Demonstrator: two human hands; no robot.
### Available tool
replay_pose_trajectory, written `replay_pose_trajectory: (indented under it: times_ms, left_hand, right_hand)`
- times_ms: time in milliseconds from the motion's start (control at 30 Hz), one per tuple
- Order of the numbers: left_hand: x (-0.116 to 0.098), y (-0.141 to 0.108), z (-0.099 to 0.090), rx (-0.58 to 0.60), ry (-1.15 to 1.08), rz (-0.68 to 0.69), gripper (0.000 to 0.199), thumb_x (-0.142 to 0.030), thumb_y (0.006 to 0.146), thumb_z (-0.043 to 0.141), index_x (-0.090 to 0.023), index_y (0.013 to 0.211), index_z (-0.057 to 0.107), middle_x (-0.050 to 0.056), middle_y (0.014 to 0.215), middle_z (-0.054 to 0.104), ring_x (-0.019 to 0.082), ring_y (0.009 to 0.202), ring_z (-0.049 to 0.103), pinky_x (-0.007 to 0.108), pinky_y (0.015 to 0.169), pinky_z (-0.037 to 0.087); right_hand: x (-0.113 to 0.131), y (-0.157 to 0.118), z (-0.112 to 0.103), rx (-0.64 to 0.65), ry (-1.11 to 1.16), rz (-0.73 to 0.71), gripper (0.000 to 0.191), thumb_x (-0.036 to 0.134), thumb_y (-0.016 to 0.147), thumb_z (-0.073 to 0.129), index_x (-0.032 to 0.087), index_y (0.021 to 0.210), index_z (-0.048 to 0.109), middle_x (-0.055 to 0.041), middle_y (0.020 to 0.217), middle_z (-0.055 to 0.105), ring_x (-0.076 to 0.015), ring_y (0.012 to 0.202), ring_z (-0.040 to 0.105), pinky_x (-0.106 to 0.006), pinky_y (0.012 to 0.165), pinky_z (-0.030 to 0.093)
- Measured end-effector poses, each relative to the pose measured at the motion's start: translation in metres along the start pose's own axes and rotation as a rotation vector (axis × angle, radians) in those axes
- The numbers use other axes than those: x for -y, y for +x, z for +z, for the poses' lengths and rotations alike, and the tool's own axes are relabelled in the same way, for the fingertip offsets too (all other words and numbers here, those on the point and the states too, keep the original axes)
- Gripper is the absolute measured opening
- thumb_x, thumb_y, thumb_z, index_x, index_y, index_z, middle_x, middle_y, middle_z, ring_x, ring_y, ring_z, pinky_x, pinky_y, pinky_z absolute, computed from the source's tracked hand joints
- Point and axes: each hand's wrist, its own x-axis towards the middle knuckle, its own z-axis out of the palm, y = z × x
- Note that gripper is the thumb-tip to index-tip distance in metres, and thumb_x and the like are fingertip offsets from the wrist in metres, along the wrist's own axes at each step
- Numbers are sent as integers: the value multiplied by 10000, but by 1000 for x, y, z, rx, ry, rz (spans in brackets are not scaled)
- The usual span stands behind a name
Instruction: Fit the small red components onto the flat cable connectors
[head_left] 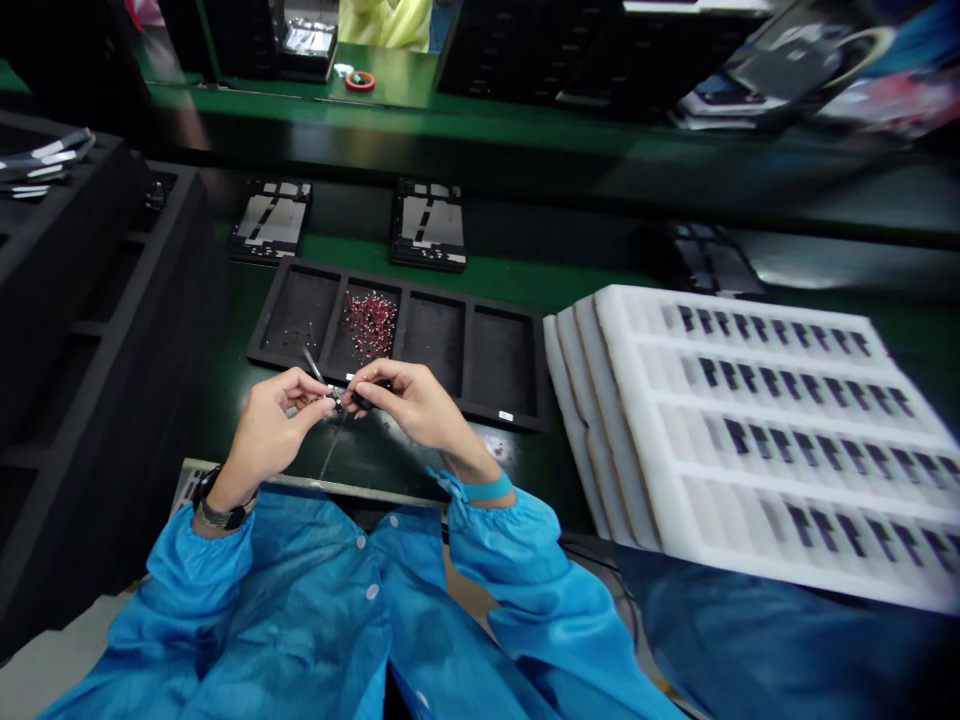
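My left hand [276, 425] is closed in a pinch on a small electronic part [337, 402] with shiny metal bits. A slim silver tool [312, 364], perhaps tweezers, sticks out past its index fingertip; how it is held is hidden. Close beside it, my right hand [409, 400] pinches a small dark part [363, 400] partly covered by the fingers. Both sets of fingertips nearly meet at the near edge of a black foam tray [543, 385]. One tray compartment holds a pile of tiny red-wired components [370, 325]; the leftmost has several loose dark pieces [298, 335].
Stacked white foam trays [645, 430] with rows of dark strips stand at the right. Tall black foam trays [176, 260] rise at the left. Two flat device assemblies [271, 220] [429, 225] lie behind the tray. A red tape ring [360, 81] sits on the green ledge [397, 85].
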Motion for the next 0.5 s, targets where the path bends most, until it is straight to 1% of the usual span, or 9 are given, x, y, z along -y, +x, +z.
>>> replay_pose_trajectory:
  times_ms: [100,167,233,300,367,400,433,500]
  left_hand:
    - [3,1,-2,-63,-32,-2,191,-301,774,844,-155,861,757,78,819,788,219,775,756,298,732,581]
    - [5,1,-6,-91,-44,-5,207,-305,772,857,-152,874,762,70,793,779,211,749,751,289,713,575]
    - [5,-1,-11,-108,-54,-5,220,-309,769,871,-152,880,763,67,785,776,209,744,751,287,707,575]
    - [3,-3,-17,-118,-63,-13,229,-318,777,877,-154,890,764,66,791,776,212,751,755,294,714,582]
    - [0,-6,-22,-125,-70,-26,236,-328,787,879,-158,902,764,63,793,775,214,753,759,300,720,589]
    - [0,-8,-24,-132,-71,-31,238,-333,792,878,-159,907,764,62,794,775,214,754,760,302,722,591]
    - [-1,-9,-25,-139,-70,-34,241,-338,795,878,-160,911,764,63,795,775,215,757,761,302,721,592]
    - [-1,-10,-28,-149,-67,-39,247,-348,794,879,-161,907,764,64,793,775,217,757,762,301,712,591]
  right_hand:
    - [-12,10,-4,-111,-65,-27,344,537,950,714,193,944,725,-67,877,777,-193,741,714,-329,710,589]
    - [-19,21,-13,-188,-170,-29,299,480,991,655,189,966,720,-61,834,768,-183,688,691,-324,696,570]
    - [-23,34,-23,-276,-412,11,219,363,1014,618,183,960,731,-58,797,759,-195,710,698,-331,743,558]
    - [-25,49,-28,-335,-733,127,162,288,996,651,183,916,746,-80,831,773,-239,823,735,-353,820,548]
    - [-26,64,-28,-317,-1000,278,129,303,962,726,185,922,760,-124,937,797,-301,941,754,-380,856,542]
    - [-27,70,-25,-291,-1091,333,134,319,952,747,186,954,766,-147,1000,802,-326,982,755,-389,857,542]
    - [-27,75,-22,-263,-1155,369,141,322,952,750,188,990,770,-166,1056,801,-343,1014,756,-392,855,541]
    - [-28,81,-18,-215,-1220,399,119,271,963,719,191,1033,771,-183,1125,795,-353,1053,756,-384,846,535]
